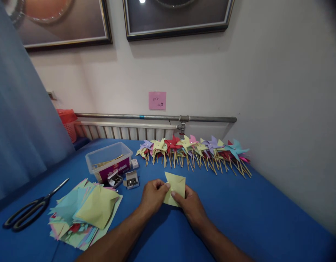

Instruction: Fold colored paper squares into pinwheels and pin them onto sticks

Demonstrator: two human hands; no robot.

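A pale yellow sheet of paper (176, 183) is held up in front of me, between both hands and above the blue cover. My left hand (154, 195) pinches its left edge with thumb and fingers. On the other side, my right hand (190, 204) grips the lower right, thumb on the front and fingers behind. Left of my left hand, a small open box of metal pins (132, 182) stands beside a second open box (115, 179). Nearer to me lies a loose pile of coloured paper (97, 207), yellow, blue and pink.
Black-handled scissors (34, 210) lie at the left. A clear plastic tub (109, 160) holds thin sticks. Finished paper pinwheels (186, 145) on sticks line the back of the blue-covered table (255, 214). Behind stand a radiator (124, 130) and a wall pipe (157, 117).
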